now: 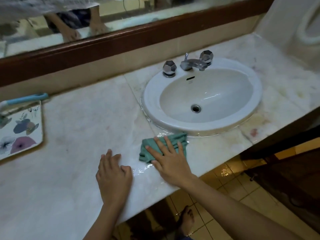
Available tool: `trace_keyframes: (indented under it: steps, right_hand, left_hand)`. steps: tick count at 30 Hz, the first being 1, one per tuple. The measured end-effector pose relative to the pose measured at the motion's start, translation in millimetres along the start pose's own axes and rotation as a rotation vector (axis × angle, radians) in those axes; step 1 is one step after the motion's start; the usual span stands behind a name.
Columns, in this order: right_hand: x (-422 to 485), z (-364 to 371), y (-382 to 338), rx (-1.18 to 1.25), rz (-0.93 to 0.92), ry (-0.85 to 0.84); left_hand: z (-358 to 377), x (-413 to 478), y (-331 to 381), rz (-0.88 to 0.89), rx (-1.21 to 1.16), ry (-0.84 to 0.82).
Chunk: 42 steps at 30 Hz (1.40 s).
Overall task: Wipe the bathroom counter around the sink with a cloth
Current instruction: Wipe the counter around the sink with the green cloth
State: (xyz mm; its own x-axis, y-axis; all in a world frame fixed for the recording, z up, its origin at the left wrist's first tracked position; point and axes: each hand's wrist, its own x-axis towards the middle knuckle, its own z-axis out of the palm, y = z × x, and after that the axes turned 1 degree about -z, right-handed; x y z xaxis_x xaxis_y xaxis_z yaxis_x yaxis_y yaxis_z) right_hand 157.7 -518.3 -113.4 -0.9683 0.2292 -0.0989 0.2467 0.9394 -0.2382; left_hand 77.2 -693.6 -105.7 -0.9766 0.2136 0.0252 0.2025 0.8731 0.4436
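A green cloth (pixel 180 140) lies crumpled on the pale marble counter (pixel 83 129), just in front of the white oval sink (pixel 202 99). My right hand (pixel 170 161) presses flat on the cloth with fingers spread, covering its near half. My left hand (pixel 112 175) rests palm down on the counter to the left of the cloth, holding nothing. A film of water (pixel 143 170) shines on the marble between the two hands and along the sink's front rim.
A chrome tap (pixel 192 63) with two faceted knobs stands behind the basin. A floral tray (pixel 19 132) with a blue-handled item sits at the far left. A wood-framed mirror (pixel 121 37) runs along the back. The counter's front edge drops to a wet tiled floor (pixel 230 184).
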Motion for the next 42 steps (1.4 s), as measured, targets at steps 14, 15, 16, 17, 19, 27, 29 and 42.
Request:
trace_keyframes:
  steps: [14, 15, 16, 17, 19, 27, 29, 42]
  right_hand:
    - [-58.9, -21.7, 95.9, 0.116, 0.752, 0.13]
    - [-59.5, -18.2, 84.9, 0.111, 0.686, 0.12]
    - [-63.2, -15.6, 79.1, 0.095, 0.601, 0.107]
    - [-69.3, -14.3, 80.8, 0.079, 0.519, 0.096]
    - [-81.8, -14.3, 99.1, 0.046, 0.411, 0.109]
    - [-88.1, -51.0, 235.2, 0.035, 0.567, 0.103]
    - [-85.9, -57.8, 260.2, 0.045, 0.596, 0.12]
    - [-88.4, -63.6, 273.3, 0.096, 0.536, 0.102]
  left_hand:
    - [10.3, 2.7, 54.5, -0.088, -0.138, -0.089]
    - [14.2, -1.7, 71.1, -0.014, -0.186, -0.105]
    - [19.2, -6.6, 88.7, 0.074, -0.226, -0.128]
    - [24.4, -10.7, 106.9, 0.161, -0.262, -0.151]
    - [34.6, -13.8, 140.6, 0.291, -0.321, -0.191]
    - [88.4, 13.2, 246.1, 0.559, -0.257, -0.375]
    - [99.7, 20.0, 258.3, 0.54, -0.18, -0.413]
    - [128.4, 27.6, 281.1, 0.458, 0.294, -0.177]
